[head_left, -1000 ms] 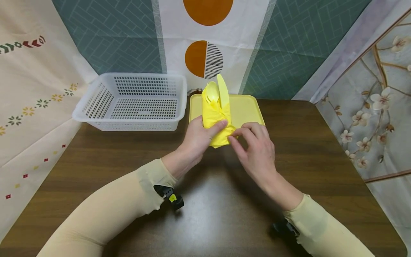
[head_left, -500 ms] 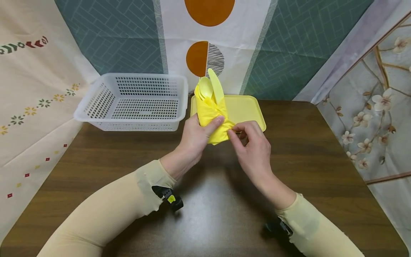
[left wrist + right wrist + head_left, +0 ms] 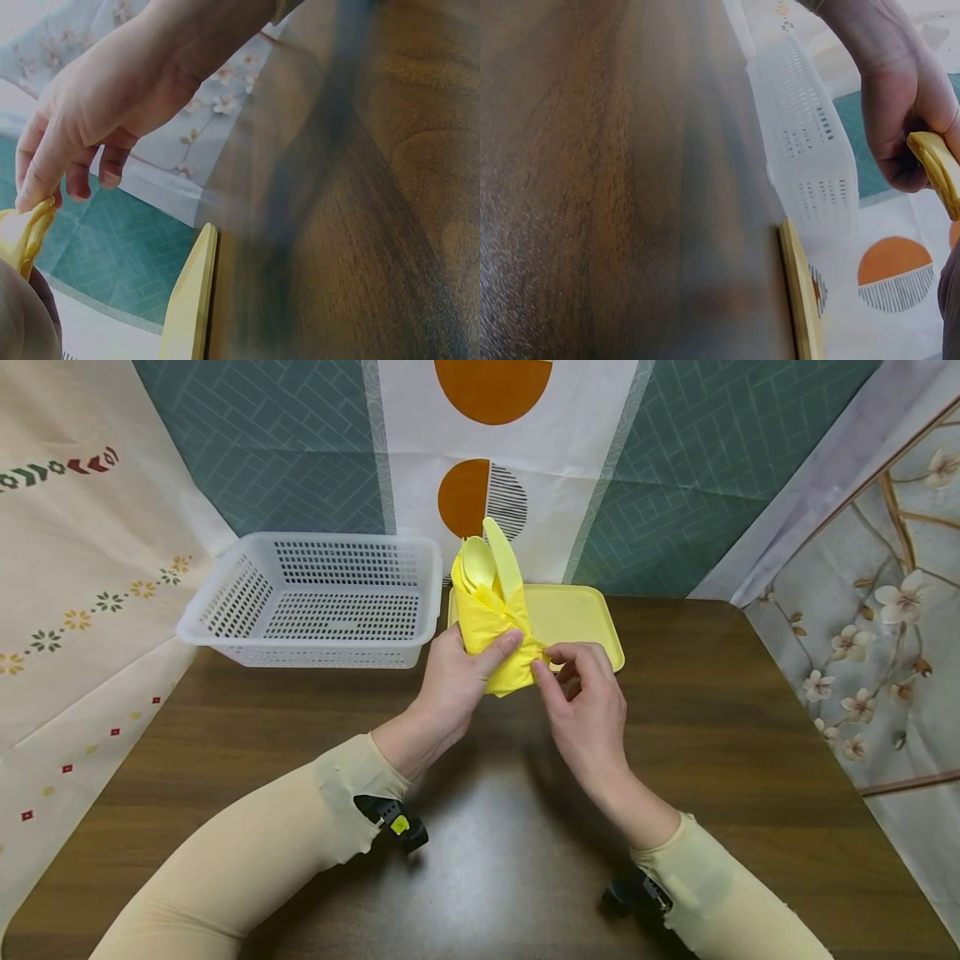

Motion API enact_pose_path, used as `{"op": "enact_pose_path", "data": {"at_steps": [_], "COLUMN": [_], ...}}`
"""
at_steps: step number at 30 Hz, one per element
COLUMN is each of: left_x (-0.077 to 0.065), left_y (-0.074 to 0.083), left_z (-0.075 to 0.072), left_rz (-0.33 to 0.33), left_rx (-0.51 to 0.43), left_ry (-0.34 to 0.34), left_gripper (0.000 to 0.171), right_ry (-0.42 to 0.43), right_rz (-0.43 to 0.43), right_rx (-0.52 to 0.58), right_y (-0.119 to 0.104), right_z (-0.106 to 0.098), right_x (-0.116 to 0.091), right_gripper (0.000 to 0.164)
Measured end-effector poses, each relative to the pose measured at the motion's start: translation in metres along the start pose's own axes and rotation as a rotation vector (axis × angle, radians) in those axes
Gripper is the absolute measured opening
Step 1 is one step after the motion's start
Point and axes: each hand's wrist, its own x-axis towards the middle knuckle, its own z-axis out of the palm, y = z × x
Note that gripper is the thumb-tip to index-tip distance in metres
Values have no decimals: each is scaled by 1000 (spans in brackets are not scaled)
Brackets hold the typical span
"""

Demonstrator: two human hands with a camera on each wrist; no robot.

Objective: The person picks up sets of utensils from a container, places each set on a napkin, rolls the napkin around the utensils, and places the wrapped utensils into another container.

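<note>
A yellow napkin (image 3: 487, 628) is wrapped around pale yellow cutlery, held up above the table in the head view. A spoon (image 3: 478, 564) and a knife (image 3: 502, 560) stick out of its top. My left hand (image 3: 457, 681) grips the bundle from the left, thumb across its front. At the lower right edge, my right hand (image 3: 588, 714) pinches a corner of the napkin between thumb and index finger. In the left wrist view the right hand (image 3: 112, 97) pinches the napkin's edge (image 3: 34, 232). The right wrist view has the left hand (image 3: 907, 105) around the folded napkin (image 3: 939, 169).
Behind the bundle, a flat yellow tray (image 3: 570, 622) lies on the brown wooden table (image 3: 720, 710). To its left stands a white perforated plastic basket (image 3: 315, 602). Patterned cloths (image 3: 660, 485) hang around the table's back and sides.
Both hands have shifted slightly left and up with the bundle, and the cutlery now leans more to the left. The right hand's pinch on the napkin's edge has stayed.
</note>
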Motion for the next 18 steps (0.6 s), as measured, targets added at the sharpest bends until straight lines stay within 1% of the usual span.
{"op": "enact_pose_path", "data": {"at_steps": [3, 7, 11, 14, 18], "left_x": [0, -1, -1, -1, -1], "left_y": [-1, -2, -2, -2, 0], "left_z": [0, 1, 1, 2, 2], "left_rz": [4, 16, 38, 54, 66], "left_rx": [7, 23, 29, 29, 33], "left_ry": [-1, -2, -5, -6, -6], "left_gripper": [48, 49, 50, 50, 50], "right_ry": [23, 62, 63, 48, 27], "right_rz": [-2, -39, -68, -50, 17], "right_rx": [3, -2, 1, 30, 91], "right_y": [1, 3, 3, 2, 0], "right_z": [0, 2, 5, 6, 6], "right_x": [-1, -3, -3, -4, -5], "right_gripper": [26, 24, 18, 17, 21]}}
